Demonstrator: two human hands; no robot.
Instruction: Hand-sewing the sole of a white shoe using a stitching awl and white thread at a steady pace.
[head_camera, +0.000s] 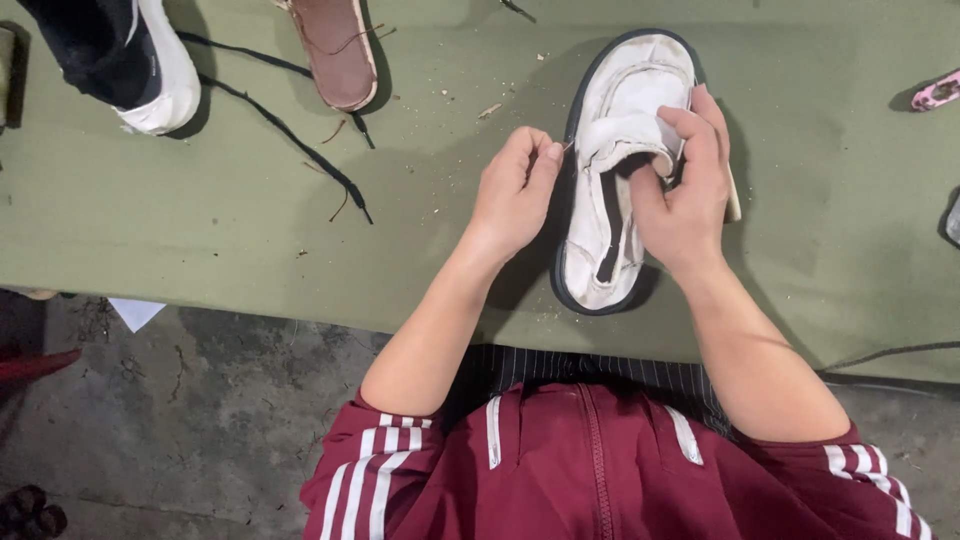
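Left hand (515, 190) pinches something thin at the white shoe's (620, 170) edge (too small to identify). Right hand (685, 185) grips the shoe's strap, hiding part of the upper. Shoe lies on the green counter (200, 230); a black-and-white shoe (150, 70) is cut off top left.

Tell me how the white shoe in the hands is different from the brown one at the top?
The white shoe has a dark rim; the brown shoe is plain brown, edged lighter. The white shoe is held by the right hand, with the left hand pinching beside it; the brown shoe lies untouched. The white shoe shows whole; the brown shoe is cut off. Both rest on the green table.
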